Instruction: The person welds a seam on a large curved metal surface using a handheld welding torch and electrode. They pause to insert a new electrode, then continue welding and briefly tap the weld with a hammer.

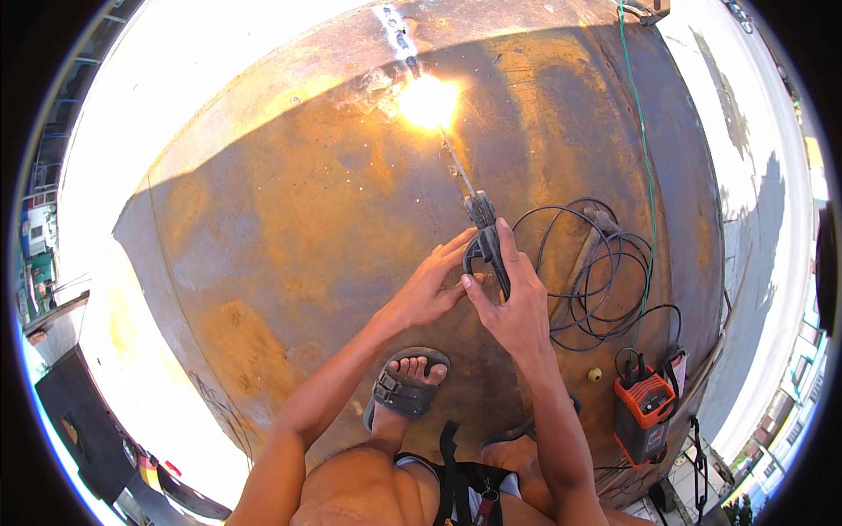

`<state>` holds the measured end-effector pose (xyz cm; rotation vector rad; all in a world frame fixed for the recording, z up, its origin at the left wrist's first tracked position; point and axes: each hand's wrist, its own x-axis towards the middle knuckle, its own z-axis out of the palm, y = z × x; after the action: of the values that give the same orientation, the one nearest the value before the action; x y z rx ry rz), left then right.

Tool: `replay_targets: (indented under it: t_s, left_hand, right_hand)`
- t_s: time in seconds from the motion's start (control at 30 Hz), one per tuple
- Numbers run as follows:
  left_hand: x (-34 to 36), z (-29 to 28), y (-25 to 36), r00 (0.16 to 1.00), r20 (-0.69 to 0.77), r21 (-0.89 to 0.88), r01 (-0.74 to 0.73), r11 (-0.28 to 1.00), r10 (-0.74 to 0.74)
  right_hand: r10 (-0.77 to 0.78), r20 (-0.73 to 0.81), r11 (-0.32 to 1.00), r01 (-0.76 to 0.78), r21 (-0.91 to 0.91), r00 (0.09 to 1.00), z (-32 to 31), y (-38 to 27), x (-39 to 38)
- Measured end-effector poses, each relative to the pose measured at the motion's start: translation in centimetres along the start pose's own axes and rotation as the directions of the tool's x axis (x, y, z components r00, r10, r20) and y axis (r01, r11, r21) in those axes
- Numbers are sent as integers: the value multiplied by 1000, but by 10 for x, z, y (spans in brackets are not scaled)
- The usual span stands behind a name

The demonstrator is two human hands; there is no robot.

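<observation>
My right hand (pixel 517 302) is closed round the black handle of a welding electrode holder (pixel 482 212), with the index finger stretched along its side. My left hand (pixel 437 280) grips the same holder from the left; part of its fingers is hidden behind the tool. A thin welding rod (pixel 459 164) runs up from the holder's jaws. At its far end burns a bright arc (pixel 428 103), whose glare hides the rod's tip. Beyond the arc, a line of weld marks (pixel 396 35) continues along the rusty steel plate (pixel 324 210).
Right of my hands lies a coiled black cable (pixel 605 294), with a hammer-like tool (pixel 586 254) among its loops. An orange welding machine (pixel 645 405) stands at the lower right. A green cord (pixel 645 140) crosses the right side. My sandalled foot (pixel 410 386) rests on the curved plate.
</observation>
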<state>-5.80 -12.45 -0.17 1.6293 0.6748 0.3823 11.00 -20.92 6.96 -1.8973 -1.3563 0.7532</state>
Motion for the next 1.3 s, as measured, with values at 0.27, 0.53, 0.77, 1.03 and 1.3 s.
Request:
replay_targets:
  t_s: [0.27,0.53,0.77,1.03,1.3]
  left_hand:
    - [-2,6,-1,998,-52,45,-14,999,17]
    - [-4,4,-9,1000,-10,-16,-2,1000,2]
    - [-4,5,-7,1000,-20,-33,-4,999,3]
    - [-3,5,-8,999,-34,-40,-13,999,11]
    - [-2,2,-5,1000,-25,-24,-15,1000,15]
  right_hand:
    - [-53,-52,998,52,-19,997,3,10,-6]
    - [-41,-40,999,42,0,998,5,6,-5]
    - [-30,-31,1000,30,5,999,5,6,-4]
    - [-13,-16,1000,13,-1,1000,4,5,-2]
    - [-11,-16,1000,12,13,1000,6,5,-2]
